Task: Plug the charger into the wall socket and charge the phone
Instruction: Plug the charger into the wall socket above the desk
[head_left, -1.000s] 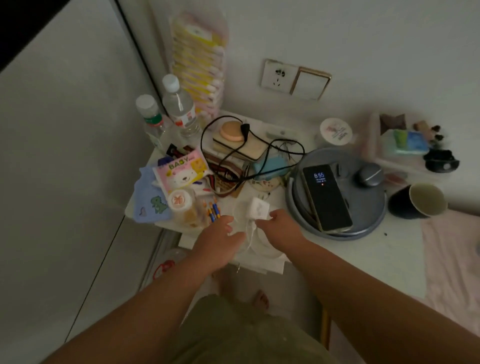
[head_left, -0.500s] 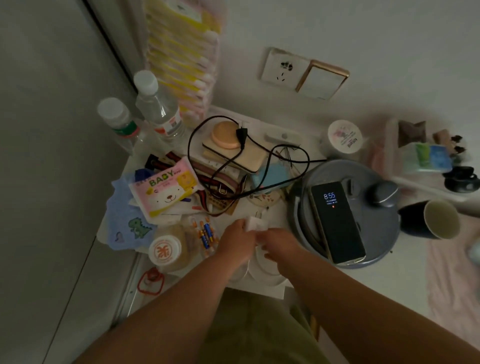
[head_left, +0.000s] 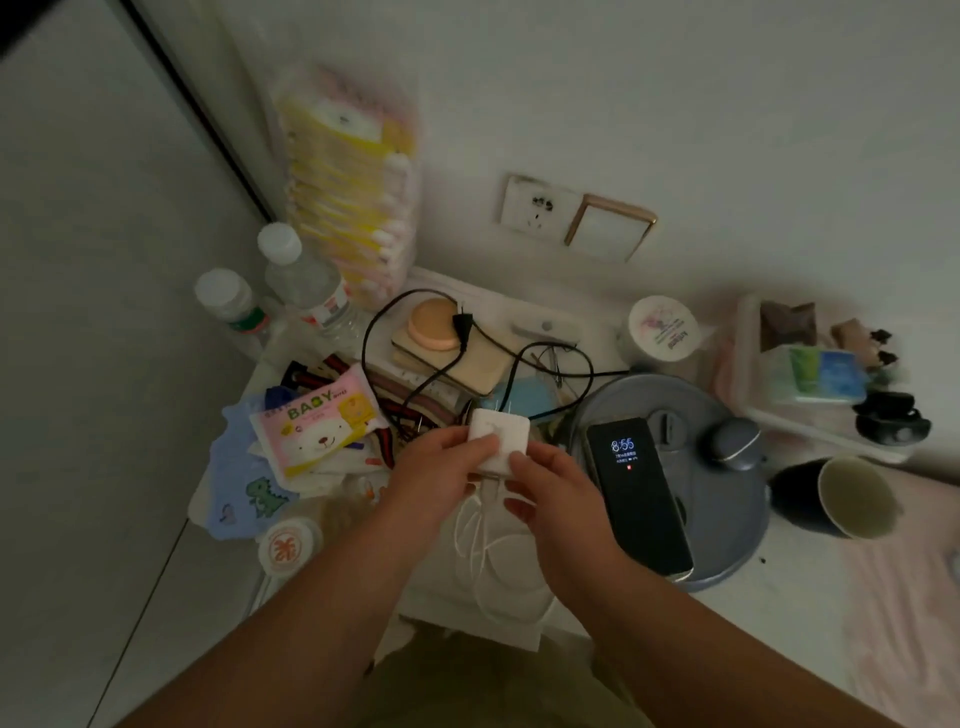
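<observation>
A white square charger is held above the cluttered bedside table, its two prongs pointing away toward the wall. My left hand grips its left side and my right hand grips its right side. A white cable hangs from the charger's near end in loose loops. The black phone, screen lit with 8:55, lies on a round grey lid to the right. The white wall socket sits on the wall above the table, beside a gold-framed switch.
Two water bottles and a tall tissue pack stand at the back left. A black cord with plug, a pink BABY wipes pack, a white jar, a dark cup and a tray crowd the table.
Both hands have lifted the charger off the table and turned it so the prongs face the wall. The cable now hangs below it.
</observation>
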